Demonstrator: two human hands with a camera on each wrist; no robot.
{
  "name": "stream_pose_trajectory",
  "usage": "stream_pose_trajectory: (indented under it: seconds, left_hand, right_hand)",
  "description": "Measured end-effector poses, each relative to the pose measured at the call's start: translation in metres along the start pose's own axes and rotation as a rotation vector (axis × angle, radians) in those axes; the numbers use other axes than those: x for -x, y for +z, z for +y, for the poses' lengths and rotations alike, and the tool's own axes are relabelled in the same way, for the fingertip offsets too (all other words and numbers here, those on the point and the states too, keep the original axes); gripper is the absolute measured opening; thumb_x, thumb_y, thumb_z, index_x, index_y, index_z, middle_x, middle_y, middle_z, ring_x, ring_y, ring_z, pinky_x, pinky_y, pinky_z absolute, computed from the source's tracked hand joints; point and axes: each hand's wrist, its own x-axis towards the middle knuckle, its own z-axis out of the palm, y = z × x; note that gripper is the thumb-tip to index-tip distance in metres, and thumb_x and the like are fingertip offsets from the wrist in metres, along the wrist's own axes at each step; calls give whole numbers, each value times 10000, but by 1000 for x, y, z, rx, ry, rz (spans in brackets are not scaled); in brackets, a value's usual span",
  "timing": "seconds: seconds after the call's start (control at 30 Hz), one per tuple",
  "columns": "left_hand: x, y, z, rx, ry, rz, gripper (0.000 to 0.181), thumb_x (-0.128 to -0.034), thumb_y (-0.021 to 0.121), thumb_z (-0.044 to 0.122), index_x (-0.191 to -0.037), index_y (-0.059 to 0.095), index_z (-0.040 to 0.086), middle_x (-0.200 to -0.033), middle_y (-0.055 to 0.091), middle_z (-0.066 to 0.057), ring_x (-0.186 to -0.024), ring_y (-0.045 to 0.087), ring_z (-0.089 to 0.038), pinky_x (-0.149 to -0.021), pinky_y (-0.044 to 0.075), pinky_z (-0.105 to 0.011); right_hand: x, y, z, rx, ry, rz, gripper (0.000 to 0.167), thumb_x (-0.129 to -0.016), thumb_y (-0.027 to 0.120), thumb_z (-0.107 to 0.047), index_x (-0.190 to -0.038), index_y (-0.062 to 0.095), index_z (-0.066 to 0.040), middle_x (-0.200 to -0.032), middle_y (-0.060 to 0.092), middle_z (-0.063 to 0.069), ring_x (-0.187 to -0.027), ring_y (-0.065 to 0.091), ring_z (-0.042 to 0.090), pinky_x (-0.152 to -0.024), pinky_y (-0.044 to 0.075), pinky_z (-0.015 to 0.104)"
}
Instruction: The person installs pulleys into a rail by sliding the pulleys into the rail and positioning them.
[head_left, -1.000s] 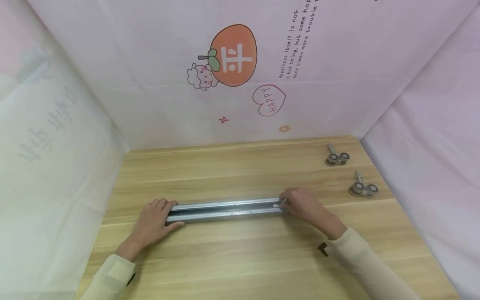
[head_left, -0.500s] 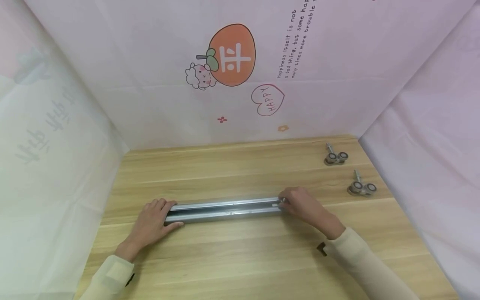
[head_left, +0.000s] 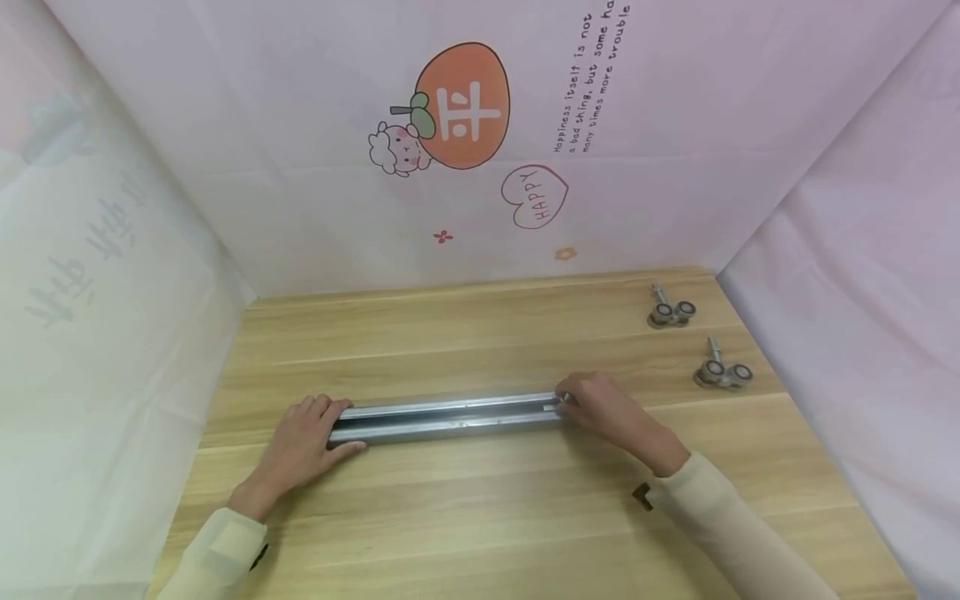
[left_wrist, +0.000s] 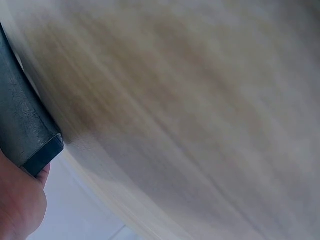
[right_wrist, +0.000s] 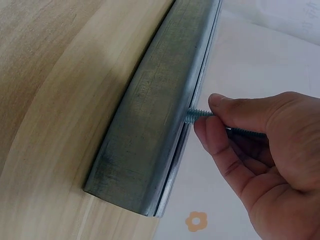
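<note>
A grey metal rail with a lengthwise slot lies across the wooden board. At its left end my left hand grips it, thumb on the near side and fingers on the far side. The left wrist view shows only the rail's end and part of that hand. Near the rail's right end, my right hand pinches a threaded bolt between thumb and fingers. The bolt sticks out of the slot; whatever it joins inside the rail is hidden.
Two roller hangers with bolts, one farther back and one nearer, lie at the board's right side. Printed pale cloth walls the wooden board at the back, left and right.
</note>
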Motion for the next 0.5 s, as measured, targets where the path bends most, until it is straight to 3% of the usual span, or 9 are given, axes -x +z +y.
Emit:
stream_pose_trajectory:
  seconds: [0.3,0.5]
  left_hand:
    - [3,-1,-3,-5,-6,2,729,-878,782,622,-1336,638,74,-1066,614,-74,-944,540,-250,-767,451,-404]
    - [1,2,-3,5,1,-2,723,-885,764,640,-1339,631,92,-1076,611,-74,-967,546,-257,-777,451,-414]
  right_hand:
    - [-3,4,-1,-6,-30,0,167,-846,853,-3,-1001,792,-22,-938,792,85,-806,746,175,-732,641,296]
    - [-13,14,-15,10,-93,-4,147,-892,829,-55,-1032,791,-34,-959,794,72,-848,750,187,-775,643,317]
